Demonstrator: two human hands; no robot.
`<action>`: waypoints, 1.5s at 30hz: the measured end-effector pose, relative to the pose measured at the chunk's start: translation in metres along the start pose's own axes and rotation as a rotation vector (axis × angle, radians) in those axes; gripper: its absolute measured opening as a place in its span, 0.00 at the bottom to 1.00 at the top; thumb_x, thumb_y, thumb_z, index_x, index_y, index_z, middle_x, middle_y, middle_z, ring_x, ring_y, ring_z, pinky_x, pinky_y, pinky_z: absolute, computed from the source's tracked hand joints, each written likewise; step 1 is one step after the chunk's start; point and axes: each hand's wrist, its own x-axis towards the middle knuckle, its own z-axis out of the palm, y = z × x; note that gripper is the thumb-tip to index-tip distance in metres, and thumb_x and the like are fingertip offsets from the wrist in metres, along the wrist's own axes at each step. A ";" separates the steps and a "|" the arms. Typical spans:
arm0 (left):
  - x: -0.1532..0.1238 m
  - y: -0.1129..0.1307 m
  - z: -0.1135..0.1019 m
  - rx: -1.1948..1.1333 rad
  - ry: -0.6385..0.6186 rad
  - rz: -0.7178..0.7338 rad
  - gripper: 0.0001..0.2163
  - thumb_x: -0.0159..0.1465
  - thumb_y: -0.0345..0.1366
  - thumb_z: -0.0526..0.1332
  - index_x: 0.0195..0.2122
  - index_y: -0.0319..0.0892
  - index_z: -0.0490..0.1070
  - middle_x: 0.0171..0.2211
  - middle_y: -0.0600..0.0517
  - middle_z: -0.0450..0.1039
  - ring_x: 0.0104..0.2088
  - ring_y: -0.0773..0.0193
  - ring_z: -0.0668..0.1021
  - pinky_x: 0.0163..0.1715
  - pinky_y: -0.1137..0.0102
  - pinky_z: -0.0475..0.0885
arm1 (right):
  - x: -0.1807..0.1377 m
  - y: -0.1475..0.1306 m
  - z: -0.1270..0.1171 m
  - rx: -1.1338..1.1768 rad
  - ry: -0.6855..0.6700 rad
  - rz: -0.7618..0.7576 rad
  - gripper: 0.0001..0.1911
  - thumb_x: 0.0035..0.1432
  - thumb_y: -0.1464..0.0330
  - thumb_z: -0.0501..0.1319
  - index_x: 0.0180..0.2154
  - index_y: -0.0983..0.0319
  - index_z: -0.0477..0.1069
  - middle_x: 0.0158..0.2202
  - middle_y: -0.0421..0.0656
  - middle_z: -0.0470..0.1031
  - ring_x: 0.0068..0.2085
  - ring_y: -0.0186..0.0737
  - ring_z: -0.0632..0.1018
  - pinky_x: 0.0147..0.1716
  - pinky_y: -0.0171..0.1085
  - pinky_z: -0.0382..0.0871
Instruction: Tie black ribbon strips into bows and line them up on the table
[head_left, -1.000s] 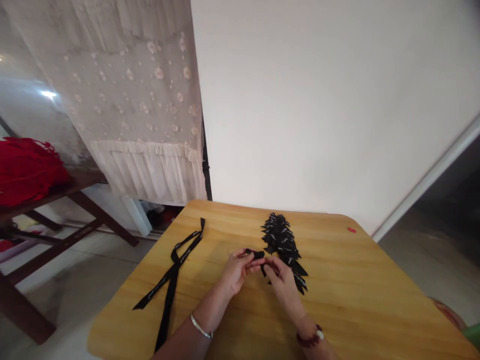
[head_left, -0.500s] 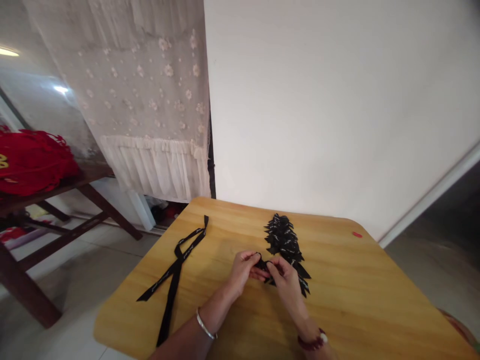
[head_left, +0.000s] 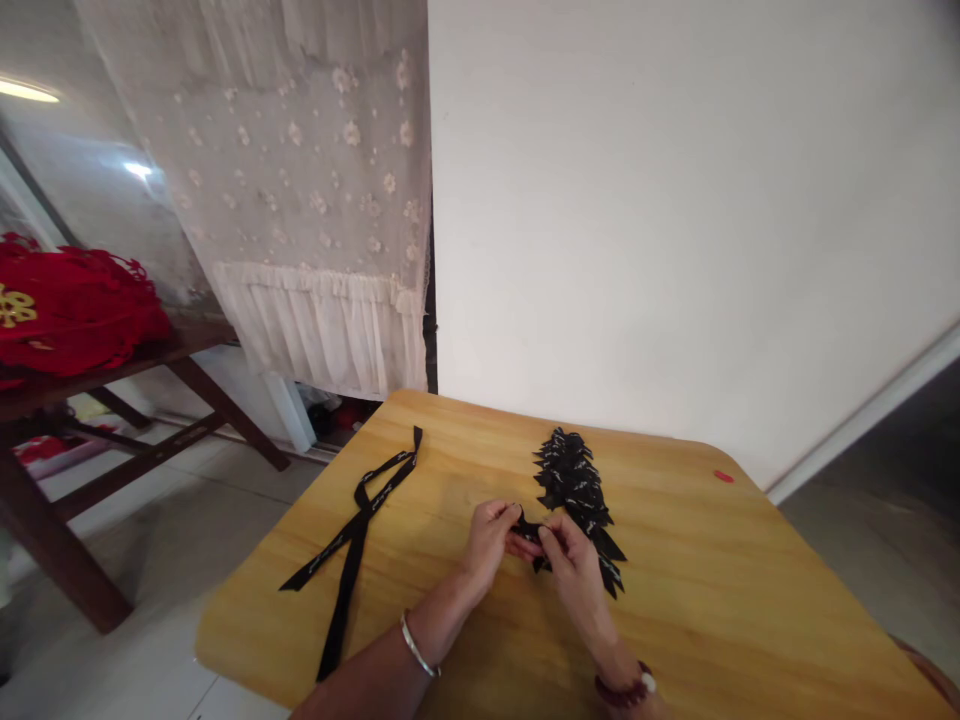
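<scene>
A short piece of black ribbon [head_left: 529,530] stretches between my two hands above the wooden table [head_left: 675,620]. One end is pinched in the fingers of my left hand [head_left: 491,540], which wears a silver bangle on the wrist. The other end is gripped by the thumb and fingers of my right hand [head_left: 571,555], with a dark red bead bracelet below it. Just behind and beside the right hand lies a row of black ribbon bows [head_left: 574,475] with white lettering, partly covered by that hand. To the left, long black printed ribbons [head_left: 352,535] lie loosely crossed.
A small red piece [head_left: 723,476] lies at the table's far right. A white wall [head_left: 675,220] rises behind the table, beside a lace curtain [head_left: 315,200]. On a dark wooden stool [head_left: 202,400] at the left sits a red heap [head_left: 82,310] with gold figures.
My hands have drawn slightly apart, and more of the black ribbon shows between them. The whole view has shifted a little, moving the scene to the right.
</scene>
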 end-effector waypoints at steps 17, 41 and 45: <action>0.000 0.005 -0.007 0.036 -0.065 -0.072 0.10 0.43 0.35 0.64 0.22 0.39 0.63 0.13 0.58 0.66 0.09 0.71 0.68 0.04 0.81 0.52 | 0.003 -0.007 -0.006 0.169 -0.058 0.267 0.17 0.46 0.55 0.58 0.22 0.62 0.63 0.19 0.36 0.62 0.22 0.32 0.64 0.20 0.30 0.57; 0.003 0.010 -0.009 0.399 -0.041 0.084 0.06 0.42 0.34 0.64 0.20 0.37 0.72 0.15 0.56 0.66 0.18 0.71 0.64 0.20 0.76 0.55 | 0.007 -0.011 -0.008 0.127 -0.106 0.160 0.13 0.44 0.59 0.60 0.22 0.64 0.66 0.19 0.37 0.64 0.22 0.32 0.64 0.21 0.31 0.58; 0.002 0.008 -0.007 0.300 -0.065 0.082 0.04 0.42 0.31 0.63 0.20 0.38 0.72 0.17 0.56 0.68 0.20 0.70 0.67 0.23 0.75 0.58 | 0.006 -0.012 -0.008 0.101 -0.089 0.144 0.15 0.44 0.58 0.60 0.19 0.63 0.65 0.17 0.36 0.62 0.21 0.31 0.63 0.19 0.30 0.57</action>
